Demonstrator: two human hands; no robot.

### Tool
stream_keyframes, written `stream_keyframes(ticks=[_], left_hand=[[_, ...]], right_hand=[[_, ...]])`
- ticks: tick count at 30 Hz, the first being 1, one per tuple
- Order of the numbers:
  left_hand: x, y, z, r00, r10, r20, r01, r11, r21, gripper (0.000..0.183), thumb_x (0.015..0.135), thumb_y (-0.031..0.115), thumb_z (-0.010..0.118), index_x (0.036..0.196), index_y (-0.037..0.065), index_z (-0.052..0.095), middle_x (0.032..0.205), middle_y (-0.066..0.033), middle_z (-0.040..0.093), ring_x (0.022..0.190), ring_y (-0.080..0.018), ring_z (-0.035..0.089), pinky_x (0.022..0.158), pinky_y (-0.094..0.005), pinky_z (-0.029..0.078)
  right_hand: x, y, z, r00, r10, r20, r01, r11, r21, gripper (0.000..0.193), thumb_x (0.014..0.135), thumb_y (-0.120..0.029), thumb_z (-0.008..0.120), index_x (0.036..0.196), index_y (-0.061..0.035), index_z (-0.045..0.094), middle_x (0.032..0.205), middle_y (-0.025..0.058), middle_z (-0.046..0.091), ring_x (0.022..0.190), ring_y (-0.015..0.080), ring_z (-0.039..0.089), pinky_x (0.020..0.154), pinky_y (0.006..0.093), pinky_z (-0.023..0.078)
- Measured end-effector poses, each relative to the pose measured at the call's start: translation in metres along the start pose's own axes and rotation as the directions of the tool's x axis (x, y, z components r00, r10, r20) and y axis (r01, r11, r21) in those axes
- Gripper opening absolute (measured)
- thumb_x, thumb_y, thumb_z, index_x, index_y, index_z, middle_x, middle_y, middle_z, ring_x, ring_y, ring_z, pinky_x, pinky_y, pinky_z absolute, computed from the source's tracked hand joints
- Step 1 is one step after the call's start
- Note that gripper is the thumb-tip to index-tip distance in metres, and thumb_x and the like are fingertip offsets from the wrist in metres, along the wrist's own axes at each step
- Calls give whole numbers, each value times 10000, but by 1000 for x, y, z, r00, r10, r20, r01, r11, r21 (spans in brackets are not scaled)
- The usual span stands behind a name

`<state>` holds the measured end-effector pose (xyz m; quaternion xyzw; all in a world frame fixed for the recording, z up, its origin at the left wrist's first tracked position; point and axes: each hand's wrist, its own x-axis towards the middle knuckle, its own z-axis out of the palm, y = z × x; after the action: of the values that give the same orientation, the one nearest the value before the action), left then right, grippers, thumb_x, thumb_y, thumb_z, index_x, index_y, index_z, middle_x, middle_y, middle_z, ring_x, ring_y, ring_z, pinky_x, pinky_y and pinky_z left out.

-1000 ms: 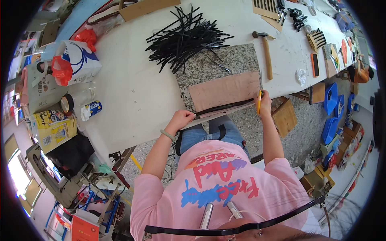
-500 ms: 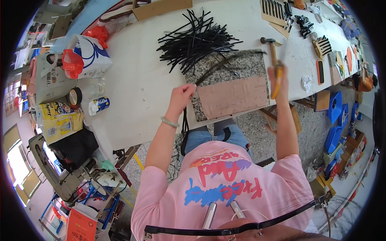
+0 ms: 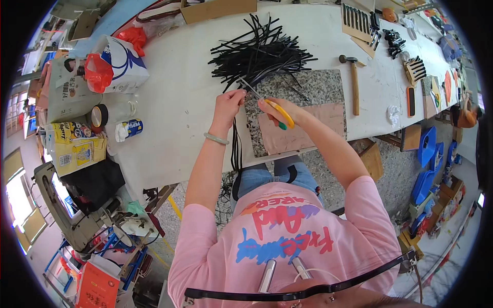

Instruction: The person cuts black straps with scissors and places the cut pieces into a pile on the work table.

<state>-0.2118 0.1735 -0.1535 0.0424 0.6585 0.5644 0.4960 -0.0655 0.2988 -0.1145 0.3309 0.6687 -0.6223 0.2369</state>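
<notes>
My left hand [image 3: 229,107] is closed in a pinch on a bundle of thin black strips [image 3: 236,146], whose lengths hang down over the table's near edge. In my right hand [image 3: 287,108] are scissors [image 3: 281,114] with yellow handles. Their metal blades reach just past the left fingertips, by the near side of a pile of black strips [image 3: 262,56]. Whether the blades touch a strip I cannot tell. Beneath the right hand lies a speckled stone slab [image 3: 321,84], partly covered by a pinkish-brown sheet [image 3: 313,126].
Right of the slab lies a hammer [image 3: 355,87] with a wooden handle. Beyond it are a comb-like wooden rack [image 3: 415,71] and an orange-and-black flat object [image 3: 410,101]. At the left stand a clear jar [image 3: 115,113], a blue can [image 3: 133,128] and several bags. A cardboard box [image 3: 218,10] sits at the back.
My right hand has swung left with the scissors, from near the hammer to beside my left hand. The dark strip that blurred across the slab no longer stretches there.
</notes>
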Motion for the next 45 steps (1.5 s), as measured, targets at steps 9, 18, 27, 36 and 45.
stream_keyframes(ticks=[9, 18, 27, 36, 45], left_hand=[[-29, -5, 10, 972, -35, 231, -4, 986, 168, 171, 855, 182, 601, 833, 24, 661, 661, 28, 551, 529, -31, 403, 476, -182, 311], [-86, -39, 56, 820, -269, 506, 99, 936, 338, 198, 881, 185, 571, 919, 13, 660, 688, 19, 591, 552, -48, 481, 518, -195, 401], [-75, -105, 7, 689, -471, 550, 175, 845, 505, 217, 874, 209, 590, 849, 6, 663, 645, 22, 577, 542, -43, 493, 508, -200, 413], [-74, -112, 0, 885, -360, 296, 100, 767, 634, 261, 840, 249, 625, 788, -2, 675, 595, -8, 585, 493, -68, 513, 474, -225, 430], [-73, -117, 2, 925, -264, 272, 24, 756, 654, 267, 807, 257, 636, 778, -5, 682, 600, -22, 609, 501, -85, 553, 492, -237, 455]], right_hand=[[-21, 14, -1, 961, -29, -274, 119, 941, 318, 411, 817, -301, 652, 1088, -13, 540, 764, 83, 617, 694, 130, 592, 620, 246, 482], [-79, 76, 26, 936, -22, -351, 178, 890, 420, 439, 732, 6, 623, 1150, -18, 491, 823, 55, 598, 789, 122, 580, 685, 251, 481], [-119, 241, -46, 599, 226, -768, -50, 968, 246, 433, 677, -47, 640, 1094, -39, 523, 753, 72, 633, 697, 178, 622, 664, 291, 494], [-99, 253, -39, 480, 105, -871, -324, 944, -65, 458, 674, -115, 650, 1102, -45, 500, 818, 200, 642, 796, 359, 631, 717, 401, 495], [-103, 235, -39, 490, 154, -858, -382, 923, -52, 464, 698, -118, 648, 1125, -40, 484, 896, 255, 620, 876, 434, 583, 742, 452, 469]])
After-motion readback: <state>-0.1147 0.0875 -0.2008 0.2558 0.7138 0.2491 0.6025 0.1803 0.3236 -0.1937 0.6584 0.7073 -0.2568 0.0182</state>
